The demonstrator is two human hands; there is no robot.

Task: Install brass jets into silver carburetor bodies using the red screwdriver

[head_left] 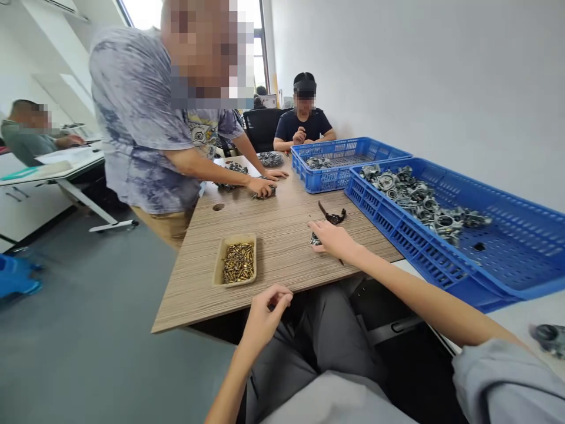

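My right hand (pixel 336 240) reaches over the tabletop with its fingers round a small grey metal part (pixel 314 239), most of which the hand hides. A thin dark tip shows on the table below the palm. Just beyond that hand lies a black curved thing with a strap-like end (pixel 334 217), similar to a wristwatch. My left hand (pixel 266 312) hovers at the near table edge, thumb and fingers curled together; whether something small is between them cannot be made out. A cream tray (pixel 216 272) of small brass-coloured, screw-like pieces (pixel 239 263) stands left of centre.
Blue crate (pixel 441 271) on the right holds many metal castings (pixel 417 200); a second blue crate (pixel 309 182) stands behind it. Across the wooden table (pixel 194 294), a standing person's hand (pixel 262 187) rests on metal parts. Another person (pixel 304 121) sits at the far end.
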